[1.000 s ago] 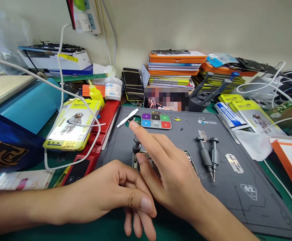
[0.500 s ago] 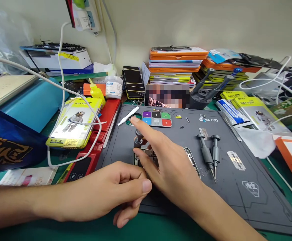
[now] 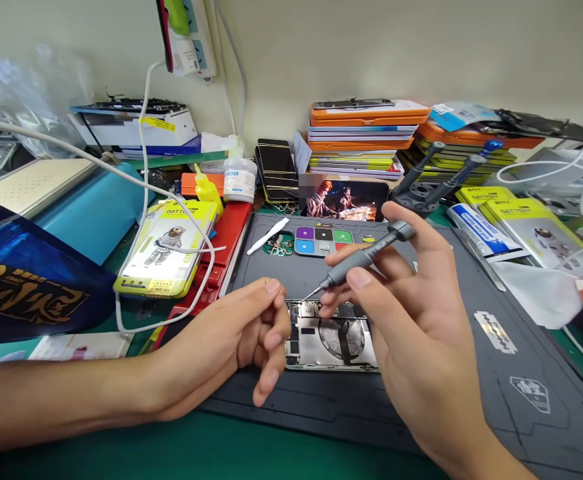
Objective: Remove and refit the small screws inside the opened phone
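Note:
My right hand (image 3: 421, 327) is closed around a grey precision screwdriver (image 3: 354, 263), its thin tip angled down to the left. Under that tip lies an opened phone (image 3: 312, 345) on the dark mat, with its circuit board along the top edge and a round coil on a silver plate. My left hand (image 3: 239, 327) is at the phone's left side, thumb and forefinger pinched together; anything between them is too small to make out. Part of the phone's right side is hidden behind my right hand.
On the mat (image 3: 471, 427) are a coloured tray (image 3: 324, 248), a white stick (image 3: 268, 236), a small circuit board (image 3: 279, 244) and a razor blade (image 3: 494, 331). Behind it stand a lit phone (image 3: 346, 200) and a screwdriver rack (image 3: 416, 197). A white cable (image 3: 171, 327) loops at left.
My right hand has lifted the screwdriver from upright over the phone to a tilted hold, moving right and uncovering the phone. My left thumb and forefinger have come together in a pinch.

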Demonstrator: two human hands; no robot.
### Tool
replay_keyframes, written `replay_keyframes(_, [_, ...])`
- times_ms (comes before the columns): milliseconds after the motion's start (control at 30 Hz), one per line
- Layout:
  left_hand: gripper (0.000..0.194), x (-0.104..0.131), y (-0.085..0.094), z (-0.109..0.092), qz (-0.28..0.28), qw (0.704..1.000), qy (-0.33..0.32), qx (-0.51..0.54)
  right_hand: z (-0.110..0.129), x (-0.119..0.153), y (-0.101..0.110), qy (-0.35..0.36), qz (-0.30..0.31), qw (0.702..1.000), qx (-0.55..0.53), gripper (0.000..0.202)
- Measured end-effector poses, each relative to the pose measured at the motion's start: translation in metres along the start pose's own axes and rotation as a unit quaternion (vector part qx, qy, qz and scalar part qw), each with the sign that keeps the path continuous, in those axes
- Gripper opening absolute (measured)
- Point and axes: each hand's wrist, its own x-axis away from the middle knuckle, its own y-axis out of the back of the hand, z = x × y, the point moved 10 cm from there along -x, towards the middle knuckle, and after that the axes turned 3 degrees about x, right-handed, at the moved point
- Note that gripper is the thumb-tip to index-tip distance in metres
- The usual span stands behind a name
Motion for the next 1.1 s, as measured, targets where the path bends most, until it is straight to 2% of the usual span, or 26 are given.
replay_keyframes(67, [0.034, -0.002, 0.005, -0.003, -0.021, 1.000, -0.017, 0.005, -0.002, 0.003, -0.001, -0.019, -0.016, 0.998, -0.049, 0.052])
replay_keyframes(200, [0.030, -0.003, 0.005, -0.002, -0.015, 1.000, -0.016, -0.022, -0.002, 0.009, -0.003, -0.036, -0.044, 0.992, -0.112, 0.052])
replay_keyframes(633, [0.031, -0.004, 0.005, 0.000, -0.016, 1.000, 0.008, 0.004, -0.001, 0.012, 0.001, -0.019, -0.056, 0.997, -0.043, 0.054])
replay_keyframes(1100, [0.022, -0.003, 0.004, -0.003, -0.025, 1.000, 0.002, 0.000, -0.005, 0.009, 0.004, -0.032, -0.073, 0.992, -0.097, 0.051])
